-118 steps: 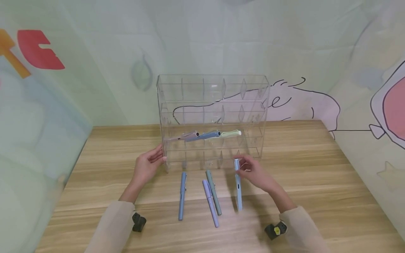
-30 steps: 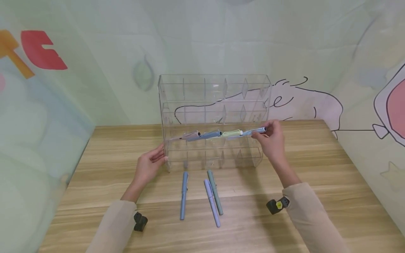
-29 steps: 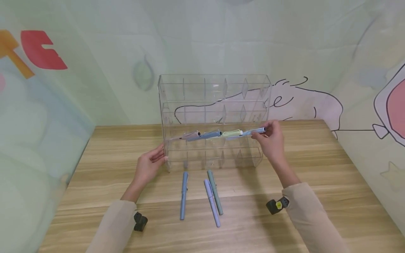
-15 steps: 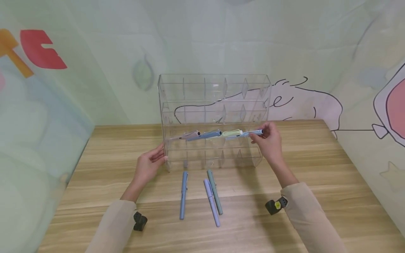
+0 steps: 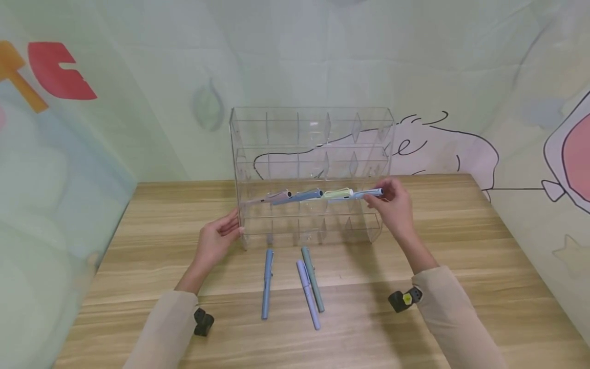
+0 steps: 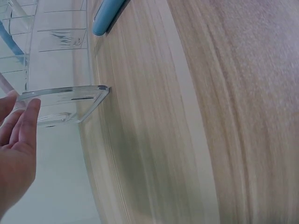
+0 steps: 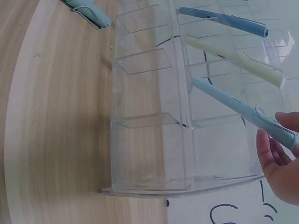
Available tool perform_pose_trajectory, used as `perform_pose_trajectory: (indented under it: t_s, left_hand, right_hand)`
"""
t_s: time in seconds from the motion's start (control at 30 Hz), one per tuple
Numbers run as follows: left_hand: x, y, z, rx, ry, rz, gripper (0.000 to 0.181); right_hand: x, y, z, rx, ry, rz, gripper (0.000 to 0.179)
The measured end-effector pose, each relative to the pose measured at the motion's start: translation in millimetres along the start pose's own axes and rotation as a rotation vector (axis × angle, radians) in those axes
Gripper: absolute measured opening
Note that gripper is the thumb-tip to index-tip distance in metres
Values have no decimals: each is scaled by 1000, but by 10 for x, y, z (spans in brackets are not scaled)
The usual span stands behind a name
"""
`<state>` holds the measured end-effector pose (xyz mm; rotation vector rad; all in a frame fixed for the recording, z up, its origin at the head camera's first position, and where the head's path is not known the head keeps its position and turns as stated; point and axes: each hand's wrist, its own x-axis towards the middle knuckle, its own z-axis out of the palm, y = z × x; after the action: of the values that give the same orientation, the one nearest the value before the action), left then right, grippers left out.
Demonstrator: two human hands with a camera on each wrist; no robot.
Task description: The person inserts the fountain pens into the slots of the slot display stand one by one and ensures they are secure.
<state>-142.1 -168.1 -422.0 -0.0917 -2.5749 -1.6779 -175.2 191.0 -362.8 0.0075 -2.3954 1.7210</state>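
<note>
A clear acrylic pen rack [image 5: 311, 114] with divided tiers stands upright on the table. My left hand [image 5: 215, 242] holds its left side panel low down, the fingertips at the panel's edge in the left wrist view. My right hand [image 5: 392, 202] pinches a light blue pen [image 7: 236, 106] by its clip end, between thumb and fingers. That pen slants into a compartment toward the rack's right, its far end inside. Beside it in the same tier lie a pale yellow-green pen [image 7: 252, 66], a blue pen [image 7: 233, 23] and a mauve pen [image 5: 278, 197].
Three pens lie on the wooden table [image 5: 152, 230] in front of the rack: a blue pen [image 5: 267, 284], a lavender pen [image 5: 308, 294] and a green pen [image 5: 313, 279]. A printed cloth backdrop [image 5: 161, 92] rises behind and at both sides.
My right hand has lifted the light blue pen from the tabletop to the rack's pen-holding tier, then eased it slightly left and inward. My left hand has kept its hold.
</note>
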Motion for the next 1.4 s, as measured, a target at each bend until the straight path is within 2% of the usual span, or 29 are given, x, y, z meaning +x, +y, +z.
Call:
perform_pose_trajectory:
  t_s: [0.2,0.43,0.83,1.4]
  left_hand:
    - [2,16,-1,5,-1,-22,47]
    - [0,19,-7,2,-3,-16,47]
    - [-14,11,-8,-34,-18,-33,48]
    - [-1,17,2,-30,-14,-41,48]
  right_hand:
    - [-3,-35,-110,-36,-49,-83,33]
    - [-10,-56,-231,-142,-123,-153,27]
    - [-6,-25,-260,-243,-86,-171,18]
    - [-11,-16,-288,-228,-81,-141,21]
